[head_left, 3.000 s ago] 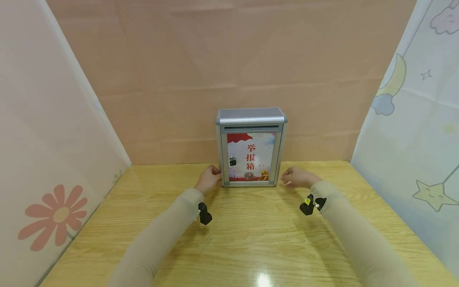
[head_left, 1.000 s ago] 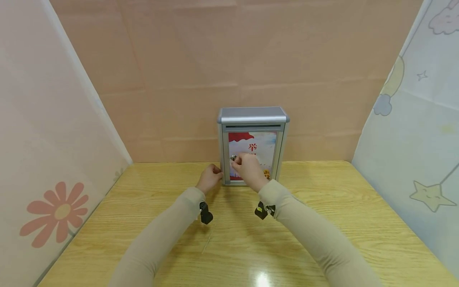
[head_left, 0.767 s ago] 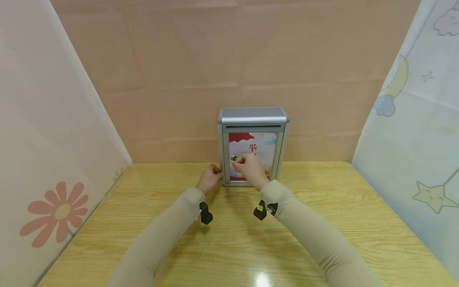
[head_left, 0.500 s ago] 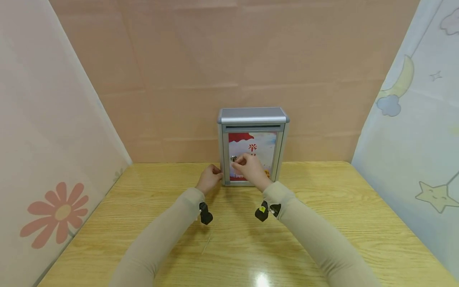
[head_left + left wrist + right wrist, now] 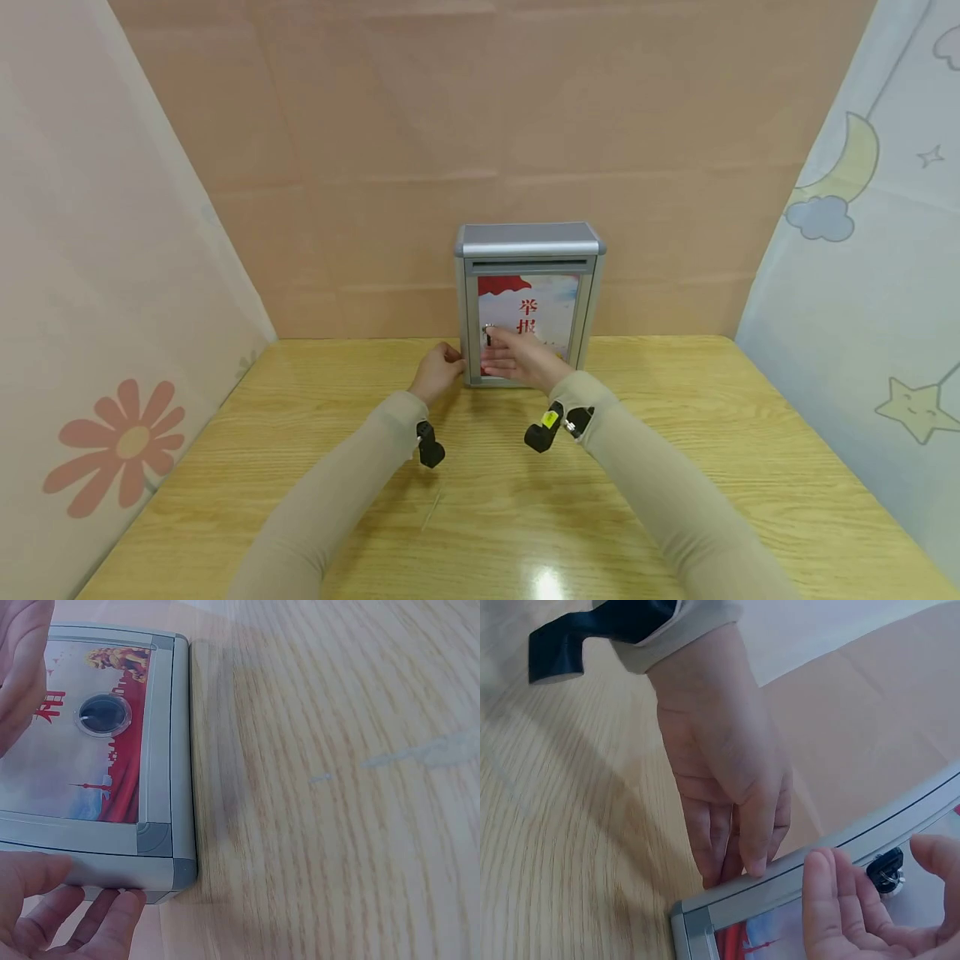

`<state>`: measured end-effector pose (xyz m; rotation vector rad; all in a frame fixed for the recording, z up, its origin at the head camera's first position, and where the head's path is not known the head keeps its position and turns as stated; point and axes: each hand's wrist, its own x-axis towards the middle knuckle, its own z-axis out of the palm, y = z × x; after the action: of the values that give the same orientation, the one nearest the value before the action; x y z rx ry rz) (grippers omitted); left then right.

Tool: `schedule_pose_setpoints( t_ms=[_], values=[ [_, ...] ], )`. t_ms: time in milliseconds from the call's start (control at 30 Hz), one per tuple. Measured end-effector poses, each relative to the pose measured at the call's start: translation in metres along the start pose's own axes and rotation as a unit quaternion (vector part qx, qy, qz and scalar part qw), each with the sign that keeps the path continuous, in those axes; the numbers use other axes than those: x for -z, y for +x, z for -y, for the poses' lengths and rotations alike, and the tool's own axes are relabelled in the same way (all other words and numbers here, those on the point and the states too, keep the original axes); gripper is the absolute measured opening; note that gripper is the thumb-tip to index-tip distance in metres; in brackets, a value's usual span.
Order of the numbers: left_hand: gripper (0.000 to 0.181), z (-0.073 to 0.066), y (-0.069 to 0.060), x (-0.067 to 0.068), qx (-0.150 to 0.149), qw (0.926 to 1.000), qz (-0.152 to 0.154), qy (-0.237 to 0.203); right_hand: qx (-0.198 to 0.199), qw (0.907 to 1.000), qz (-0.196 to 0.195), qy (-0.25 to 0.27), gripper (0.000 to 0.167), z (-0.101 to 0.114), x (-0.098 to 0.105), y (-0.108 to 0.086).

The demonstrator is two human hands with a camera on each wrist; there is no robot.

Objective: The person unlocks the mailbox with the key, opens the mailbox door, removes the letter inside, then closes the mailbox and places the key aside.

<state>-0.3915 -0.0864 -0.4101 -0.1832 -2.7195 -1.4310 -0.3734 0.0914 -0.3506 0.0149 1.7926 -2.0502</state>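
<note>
Head view: At left, a person's left hand (image 5: 435, 375) grips the lower left side of a silver-grey box (image 5: 528, 237), upright at the back of the wood-grain surface (image 5: 337, 367). Rightward, a black-headed key (image 5: 886, 862) sits in the lock (image 5: 891, 889) on its front. Just beside it, the right hand (image 5: 521, 358), pinched there a moment ago, has let go, fingers now straight and parted; the work at the lock looks finished or paused. Red Chinese characters (image 5: 528, 307) 举 and 报 show on the poster (image 5: 557, 293); the hand hides what follows. No brand is legible.
</note>
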Motion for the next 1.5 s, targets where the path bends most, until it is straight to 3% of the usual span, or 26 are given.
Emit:
schedule_pose_setpoints(
  t_ms=[133, 400, 667, 900, 1133, 1233, 1400, 1500],
  values=[
    [0.021, 0.000, 0.001, -0.001, -0.002, 1.0000, 0.000, -0.001, 0.001, 0.9997, 0.002, 0.026, 0.049, -0.001, 0.000, 0.001],
    [0.018, -0.002, -0.001, -0.001, 0.006, 0.9998, 0.004, -0.020, 0.001, 0.9999, -0.002, -0.013, 0.042, -0.003, 0.003, -0.007],
    [0.017, 0.000, 0.001, -0.002, 0.020, 0.9995, 0.006, -0.024, -0.005, 0.9971, 0.057, -0.051, 0.040, -0.006, 0.021, -0.028],
    [0.019, 0.002, 0.002, -0.001, 0.020, 0.9993, 0.016, -0.028, -0.022, 0.9877, 0.120, -0.098, 0.025, -0.005, 0.042, -0.047],
    [0.018, -0.001, 0.000, 0.003, 0.028, 0.9990, 0.018, -0.029, -0.003, 0.9797, 0.137, -0.146, 0.050, -0.006, 0.047, -0.054],
    [0.018, -0.002, -0.001, 0.003, 0.026, 0.9992, 0.017, -0.027, 0.037, 0.9794, 0.091, -0.176, 0.055, -0.016, 0.040, -0.057],
    [0.018, 0.000, -0.001, 0.003, 0.027, 0.9991, 0.013, -0.029, 0.108, 0.9676, -0.066, -0.218, 0.051, -0.043, 0.017, -0.062],
    [0.018, 0.001, 0.000, 0.002, 0.028, 0.9991, 0.012, -0.030, 0.129, 0.9627, -0.124, -0.203, 0.051, -0.055, -0.001, -0.061]
  ],
)
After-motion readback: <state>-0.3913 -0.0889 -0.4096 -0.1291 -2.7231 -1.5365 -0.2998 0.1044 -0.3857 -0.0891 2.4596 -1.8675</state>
